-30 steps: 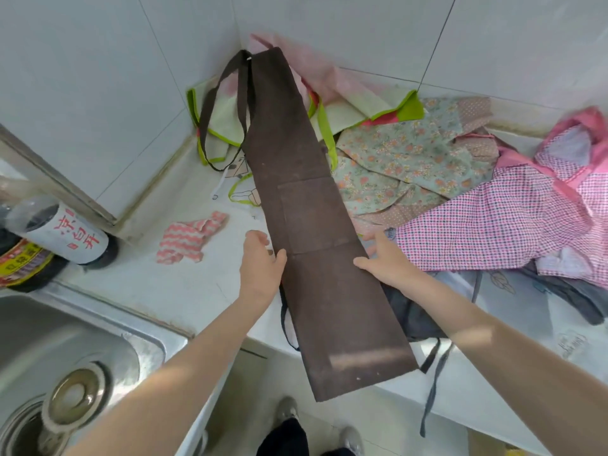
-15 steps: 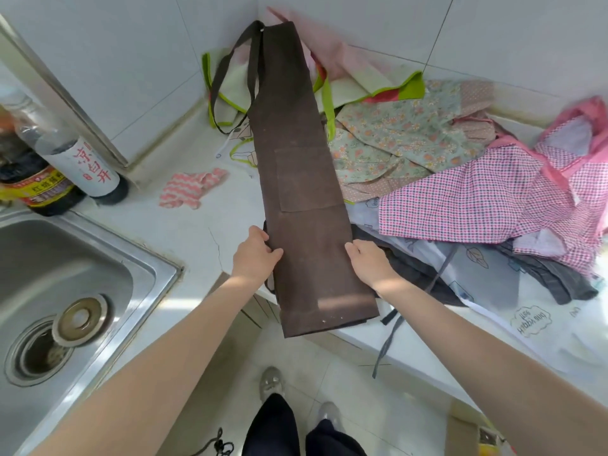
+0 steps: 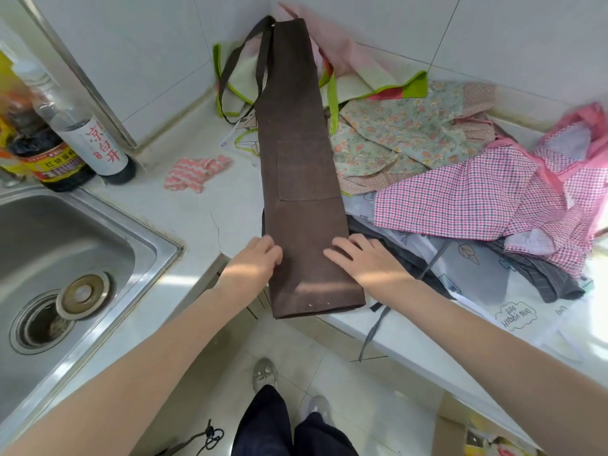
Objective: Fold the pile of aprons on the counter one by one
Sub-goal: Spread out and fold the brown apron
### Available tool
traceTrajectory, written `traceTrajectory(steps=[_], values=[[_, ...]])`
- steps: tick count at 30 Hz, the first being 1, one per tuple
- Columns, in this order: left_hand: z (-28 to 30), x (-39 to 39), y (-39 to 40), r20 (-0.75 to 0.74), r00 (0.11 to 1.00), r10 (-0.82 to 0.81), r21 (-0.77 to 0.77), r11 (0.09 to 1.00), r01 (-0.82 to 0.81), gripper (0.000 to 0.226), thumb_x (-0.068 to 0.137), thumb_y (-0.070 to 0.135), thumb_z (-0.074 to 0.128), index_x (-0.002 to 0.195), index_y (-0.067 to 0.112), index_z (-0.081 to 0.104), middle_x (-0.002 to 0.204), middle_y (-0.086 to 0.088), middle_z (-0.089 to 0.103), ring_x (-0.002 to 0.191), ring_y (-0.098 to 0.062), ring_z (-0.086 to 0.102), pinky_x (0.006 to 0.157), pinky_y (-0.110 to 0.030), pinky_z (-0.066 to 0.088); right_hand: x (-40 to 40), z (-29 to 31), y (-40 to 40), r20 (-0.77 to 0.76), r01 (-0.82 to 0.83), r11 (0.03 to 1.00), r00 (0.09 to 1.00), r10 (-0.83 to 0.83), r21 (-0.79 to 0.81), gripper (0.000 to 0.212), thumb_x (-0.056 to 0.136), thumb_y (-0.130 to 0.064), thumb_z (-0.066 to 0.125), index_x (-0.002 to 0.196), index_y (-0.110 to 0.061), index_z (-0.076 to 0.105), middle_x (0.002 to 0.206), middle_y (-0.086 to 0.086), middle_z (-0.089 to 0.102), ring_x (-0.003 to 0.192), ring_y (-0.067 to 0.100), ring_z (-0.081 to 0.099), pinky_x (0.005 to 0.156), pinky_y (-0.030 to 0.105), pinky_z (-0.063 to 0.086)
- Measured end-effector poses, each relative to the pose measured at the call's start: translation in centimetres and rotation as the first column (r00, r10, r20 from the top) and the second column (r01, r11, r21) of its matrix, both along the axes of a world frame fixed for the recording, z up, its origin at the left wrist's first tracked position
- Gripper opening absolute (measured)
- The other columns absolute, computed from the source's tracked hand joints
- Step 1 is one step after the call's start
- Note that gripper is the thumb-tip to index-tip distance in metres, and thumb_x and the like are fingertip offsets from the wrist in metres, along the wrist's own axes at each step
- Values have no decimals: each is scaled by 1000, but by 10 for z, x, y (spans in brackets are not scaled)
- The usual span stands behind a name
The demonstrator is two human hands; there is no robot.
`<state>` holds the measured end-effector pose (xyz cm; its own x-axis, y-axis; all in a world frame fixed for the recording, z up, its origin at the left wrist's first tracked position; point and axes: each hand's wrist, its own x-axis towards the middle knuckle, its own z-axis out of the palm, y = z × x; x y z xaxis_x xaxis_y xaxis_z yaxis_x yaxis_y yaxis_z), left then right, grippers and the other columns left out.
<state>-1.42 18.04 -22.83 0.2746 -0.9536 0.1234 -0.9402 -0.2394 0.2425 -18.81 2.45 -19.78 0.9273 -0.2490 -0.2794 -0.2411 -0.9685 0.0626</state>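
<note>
So we've got the brown apron (image 3: 297,166) folded into a long narrow strip, running from the tiled corner across the counter (image 3: 197,218), with its near end hanging just past the counter's edge. Our left hand (image 3: 255,261) curls round the strip's left edge, while our right hand (image 3: 365,258) lies flat on its right side, fingers straight. The other aprons, a floral one (image 3: 394,133) and a pink checked one (image 3: 460,195), sit heaped just to the right. The sink (image 3: 65,258) is off to the left.
</note>
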Motion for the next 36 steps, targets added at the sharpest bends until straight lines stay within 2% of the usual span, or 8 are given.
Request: traceTrajectory(steps=[4,8,13,16,25,30,34,36], values=[[-13,4,21,18,991,-131,-45,990,131,38,53,-24,69,77,4,61,71,-6,58,56,-22,55,61,-29,38,-28,-10,-9,107,-199,978,973,204,-56,95,33,16,74,124,-7,58,125,6,58,109,27,58,81,37,51],[-12,13,25,-123,979,-164,-14,987,163,41,62,-8,58,95,16,56,90,2,59,78,-14,53,58,-23,45,-30,-11,-4,151,-236,948,967,206,215,62,70,-3,66,130,-11,53,133,-1,52,123,20,46,95,33,44],[4,13,19,-489,860,148,198,979,-56,33,75,28,73,98,6,64,95,-6,63,84,-16,48,69,-24,36,11,9,-10,-72,468,608,826,-560,642,41,100,-39,38,83,-5,55,88,11,63,90,27,64,76,34,41],[13,7,8,-609,685,399,278,917,-286,31,91,31,57,76,4,60,64,-6,50,61,-14,41,50,-15,27,29,9,-19,-107,542,505,746,-658,672,45,101,-40,33,66,-12,34,63,5,44,55,20,60,58,30,32],[20,7,-12,-146,827,542,387,801,-457,35,98,31,39,68,15,43,74,-2,53,93,-28,47,76,-33,31,58,-8,-18,-167,691,573,691,-704,442,37,103,-36,26,98,-5,46,89,13,56,44,21,52,44,23,33],[22,-6,-16,-55,998,-9,-6,1000,9,38,90,34,47,116,7,52,124,-11,52,118,-31,45,97,-40,35,65,-9,-19,-197,714,582,682,-704,390,44,102,-36,29,114,-1,51,100,17,61,48,23,54,48,25,40],[1,-11,-37,84,988,-132,483,872,75,75,94,60,23,151,16,-1,158,-11,-8,146,-22,-9,116,-39,-8,64,-3,-19,-185,689,602,706,-684,405,36,102,-36,33,99,-4,50,98,17,59,57,27,58,49,29,44],[-11,-8,-38,95,991,-98,541,841,31,84,88,71,14,149,19,-13,156,-14,-16,145,-24,-16,115,-43,-13,57,-1,-20,8,544,795,824,-566,268,32,101,-31,38,103,-3,54,98,16,63,75,32,62,57,31,42]])
